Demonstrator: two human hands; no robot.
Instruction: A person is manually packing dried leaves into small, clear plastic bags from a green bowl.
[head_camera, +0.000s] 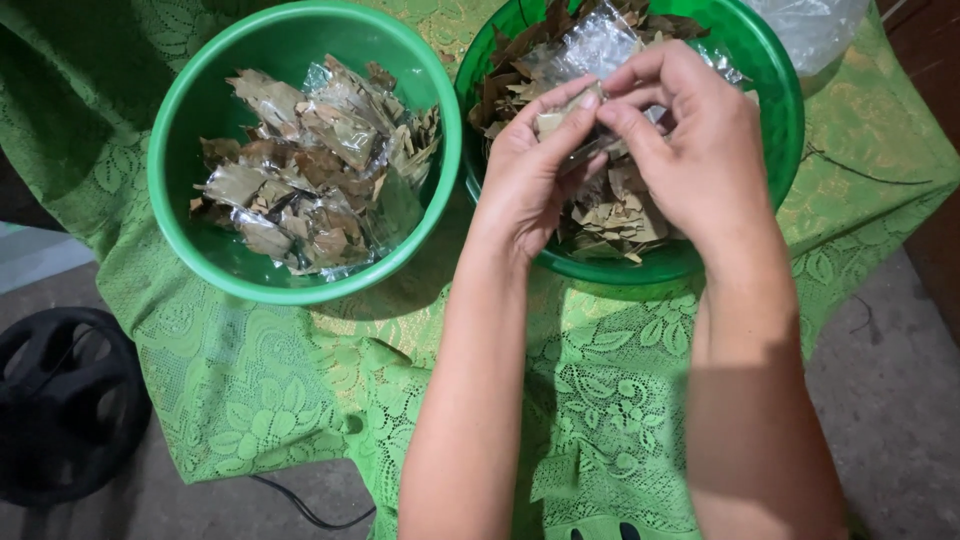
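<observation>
My left hand (530, 170) and right hand (690, 140) pinch a small leaf packet (575, 115) above the right bowl's rim (790, 120), clear of it.

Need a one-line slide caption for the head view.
Both hands pinch a small clear packet of dried leaves over the right green bowl.

Two green bowls crowd the counter's far edge: the left bowl (200, 110) filled with packed leaf bags, the right bowl (770, 110) blocked by my own hands. Open green cloth (300, 390) lies along the near edge.
</observation>
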